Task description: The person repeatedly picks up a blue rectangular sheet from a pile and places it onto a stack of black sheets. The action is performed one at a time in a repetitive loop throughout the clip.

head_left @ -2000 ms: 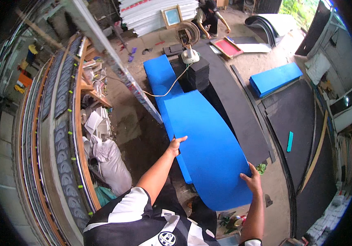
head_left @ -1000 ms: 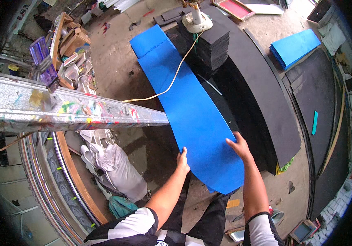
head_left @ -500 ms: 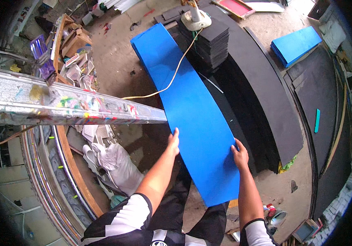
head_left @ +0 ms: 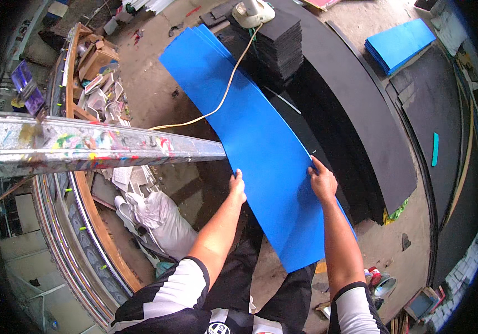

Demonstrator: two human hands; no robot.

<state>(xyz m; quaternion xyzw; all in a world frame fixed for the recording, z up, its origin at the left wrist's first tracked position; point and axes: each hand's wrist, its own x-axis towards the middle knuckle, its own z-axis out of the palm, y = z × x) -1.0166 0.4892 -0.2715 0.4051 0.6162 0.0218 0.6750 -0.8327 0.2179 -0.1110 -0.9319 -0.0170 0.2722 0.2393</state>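
Observation:
Long blue sheets, perhaps foam, lie one on another in front of me, running from my legs toward the far left. Their far ends are fanned apart, showing several layers. My left hand is closed on the left edge, thumb on top. On the right edge, my right hand pinches the rim with thumb and fingers; the fingertips underneath are hidden. The top sheet bows slightly between the hands, and its near end hangs just above my legs. A pale cord passes over the far part of the sheets.
A paint-spattered metal beam reaches in from the left to the sheets. Black sheets are stacked on the right, with a smaller black pile beyond. Another blue stack lies far right. A white sack rests lower left.
The far ends have swung left and spread into separate layers. My right hand has moved up along the right edge; my left hand stays nearly in place.

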